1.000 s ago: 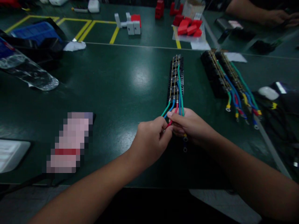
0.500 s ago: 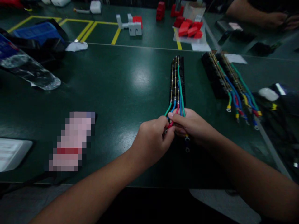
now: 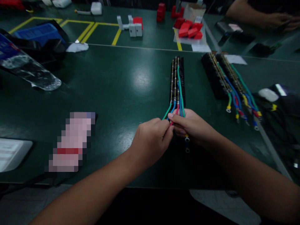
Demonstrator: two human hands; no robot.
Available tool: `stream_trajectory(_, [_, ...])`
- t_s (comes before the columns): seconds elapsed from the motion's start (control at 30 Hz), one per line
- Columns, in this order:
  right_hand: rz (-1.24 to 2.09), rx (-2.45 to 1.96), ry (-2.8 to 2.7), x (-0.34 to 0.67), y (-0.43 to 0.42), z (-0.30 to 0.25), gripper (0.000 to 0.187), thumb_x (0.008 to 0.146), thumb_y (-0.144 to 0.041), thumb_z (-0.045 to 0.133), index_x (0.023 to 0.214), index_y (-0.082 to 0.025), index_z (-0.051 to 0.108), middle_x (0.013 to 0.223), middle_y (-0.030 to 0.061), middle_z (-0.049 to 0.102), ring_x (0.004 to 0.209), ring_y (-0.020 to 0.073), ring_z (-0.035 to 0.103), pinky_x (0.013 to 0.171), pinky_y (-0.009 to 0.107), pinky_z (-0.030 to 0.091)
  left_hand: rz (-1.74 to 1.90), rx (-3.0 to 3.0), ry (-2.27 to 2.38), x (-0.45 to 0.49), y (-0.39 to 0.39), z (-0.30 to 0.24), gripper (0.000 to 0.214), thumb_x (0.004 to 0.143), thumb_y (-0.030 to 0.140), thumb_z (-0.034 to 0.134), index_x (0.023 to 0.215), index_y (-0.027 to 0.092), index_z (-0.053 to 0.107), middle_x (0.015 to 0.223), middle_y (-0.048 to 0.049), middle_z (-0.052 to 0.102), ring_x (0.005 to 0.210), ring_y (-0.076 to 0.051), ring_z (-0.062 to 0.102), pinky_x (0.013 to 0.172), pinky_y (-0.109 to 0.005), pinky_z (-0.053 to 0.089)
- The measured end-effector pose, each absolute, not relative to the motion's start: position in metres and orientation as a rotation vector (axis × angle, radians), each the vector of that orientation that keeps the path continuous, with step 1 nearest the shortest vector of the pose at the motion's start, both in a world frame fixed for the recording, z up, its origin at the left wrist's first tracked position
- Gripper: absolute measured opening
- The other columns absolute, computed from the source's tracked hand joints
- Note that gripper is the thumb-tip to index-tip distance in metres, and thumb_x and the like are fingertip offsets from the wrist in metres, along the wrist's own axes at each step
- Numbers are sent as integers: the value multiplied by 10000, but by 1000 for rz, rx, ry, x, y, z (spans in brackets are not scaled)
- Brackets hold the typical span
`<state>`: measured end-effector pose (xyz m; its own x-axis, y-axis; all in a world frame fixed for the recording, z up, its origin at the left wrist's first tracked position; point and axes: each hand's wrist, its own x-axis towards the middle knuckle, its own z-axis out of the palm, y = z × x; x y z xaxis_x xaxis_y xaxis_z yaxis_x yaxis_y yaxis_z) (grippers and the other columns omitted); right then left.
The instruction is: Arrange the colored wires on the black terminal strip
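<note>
A long black strip with brass-coloured bars [image 3: 173,79] lies on the green table, and green, blue and red wires [image 3: 182,98] run from it toward me. My left hand [image 3: 153,139] is closed on the wires at the near left, the red one among them; its fingertips partly hide them. My right hand [image 3: 191,123] is closed round the wire bundle just below the strip, thumb on top. Two ring terminals [image 3: 187,140] hang out below my right hand. To the right lie two similar wired strips [image 3: 217,75], their ring ends pointing toward me.
A pixelated flat object [image 3: 72,142] lies left of my hands. Red plastic parts [image 3: 191,29] and grey-white parts [image 3: 135,28] stand toward the back. A clear plastic bag [image 3: 35,72] and blue bin [image 3: 39,32] are at left. Another person's hands [image 3: 278,22] show at top right.
My left hand has shifted slightly left along the wires, and the red wire's end is now more covered by its fingers. The right hand keeps its hold.
</note>
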<state>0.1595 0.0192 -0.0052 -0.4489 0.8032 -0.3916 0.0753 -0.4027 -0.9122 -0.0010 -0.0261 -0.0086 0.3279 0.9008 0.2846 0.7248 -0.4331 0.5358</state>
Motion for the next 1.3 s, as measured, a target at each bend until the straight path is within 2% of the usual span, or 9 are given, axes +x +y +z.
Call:
stream_trajectory(0.17, [1923, -1225, -1298, 160, 20, -4, 302, 871, -344, 600, 657, -181, 465, 403, -82, 373, 346, 49, 301, 377, 187, 270, 774, 2317, 1453, -1, -27, -9, 260, 935, 262, 449, 753, 158, 603, 667, -17, 573, 603, -134, 512, 574, -294, 315])
stream_trajectory(0.53, [1994, -1136, -1244, 161, 21, -8, 271, 847, -279, 613, 643, -176, 469, 409, -77, 378, 352, 50, 308, 369, 185, 251, 845, 2303, 1445, 0, -27, -8, 157, 885, 264, 548, 778, 161, 599, 679, 1, 578, 598, -130, 490, 572, -289, 307])
stream_trajectory(1.3, [1958, -1175, -1293, 161, 21, -7, 269, 875, -237, 555, 629, -177, 467, 408, -73, 380, 355, 53, 321, 377, 193, 262, 797, 2349, 1361, 0, -26, -8, 171, 915, 245, 509, 791, 150, 578, 720, -13, 589, 641, -138, 521, 590, -282, 351])
